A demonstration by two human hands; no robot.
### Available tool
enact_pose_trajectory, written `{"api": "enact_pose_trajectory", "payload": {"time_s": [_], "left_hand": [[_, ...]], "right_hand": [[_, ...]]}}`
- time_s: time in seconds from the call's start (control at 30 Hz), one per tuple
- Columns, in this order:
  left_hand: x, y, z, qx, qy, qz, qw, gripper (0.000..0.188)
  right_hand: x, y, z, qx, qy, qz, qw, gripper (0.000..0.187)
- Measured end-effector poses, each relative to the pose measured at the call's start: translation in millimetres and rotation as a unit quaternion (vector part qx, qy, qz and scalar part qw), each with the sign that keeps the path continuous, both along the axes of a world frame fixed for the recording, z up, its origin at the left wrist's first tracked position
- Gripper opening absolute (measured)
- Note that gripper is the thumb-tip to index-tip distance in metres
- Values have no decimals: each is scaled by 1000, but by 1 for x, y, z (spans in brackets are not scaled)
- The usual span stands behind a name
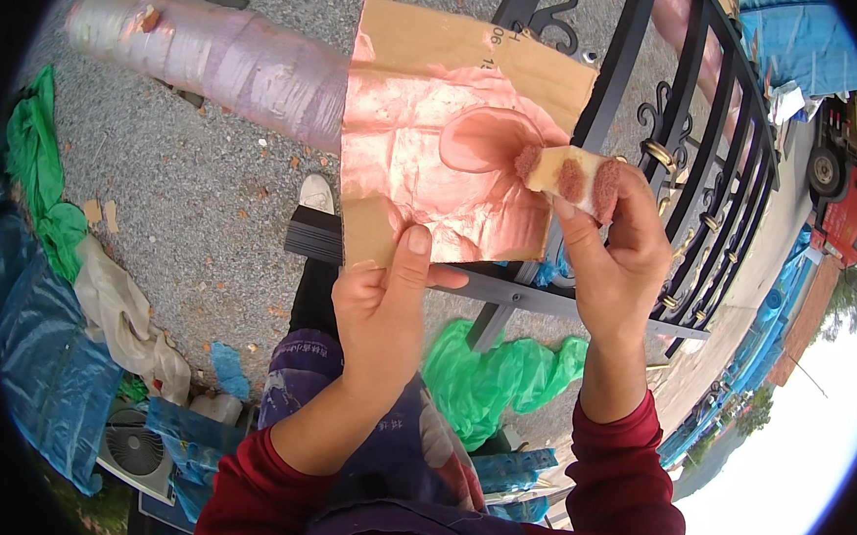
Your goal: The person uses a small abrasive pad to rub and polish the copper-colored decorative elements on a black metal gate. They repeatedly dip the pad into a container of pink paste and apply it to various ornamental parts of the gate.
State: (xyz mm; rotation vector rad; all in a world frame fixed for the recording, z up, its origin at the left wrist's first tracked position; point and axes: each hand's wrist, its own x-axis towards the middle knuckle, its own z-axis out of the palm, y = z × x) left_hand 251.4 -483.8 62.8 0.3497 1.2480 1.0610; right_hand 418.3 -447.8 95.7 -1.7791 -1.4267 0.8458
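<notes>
My left hand (384, 305) grips the lower edge of a flat cardboard piece (424, 37), thumb on top and fingers beneath. Shiny copper-pink paint (400, 122) covers most of the cardboard, with a wet-looking pool of it near the middle right. Pinched in my right hand (619, 246) is a small pale sponge (572, 182) with reddish-pink stains. Its stained tip meets the edge of the paint pool. Behind the cardboard runs a black metal railing (602, 296) with scrollwork and gold-coloured collars.
A plastic-wrapped roll (230, 69) lies on the gravelly ground at upper left. Green plastic sheeting (494, 371) is bunched below the railing. Blue tarps (45, 340) and a fan unit (133, 444) are at left. A red vehicle (847, 183) stands far right.
</notes>
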Motion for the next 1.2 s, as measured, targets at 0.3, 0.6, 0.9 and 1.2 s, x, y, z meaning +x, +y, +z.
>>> {"api": "enact_pose_trajectory", "payload": {"time_s": [0.3,0.6,0.9,1.2], "left_hand": [[3,-4,-3,10,22,-5,1000,25],[-31,18,-15,34,73,108,991,24],[-57,13,-35,61,82,132,986,18],[-58,14,-37,60,67,141,986,19]], "right_hand": [[3,-1,4,-10,-104,95,990,25],[64,7,-4,-58,-20,49,997,22],[47,17,-21,-41,-207,281,936,25],[51,17,-24,-55,-200,274,939,27]]}}
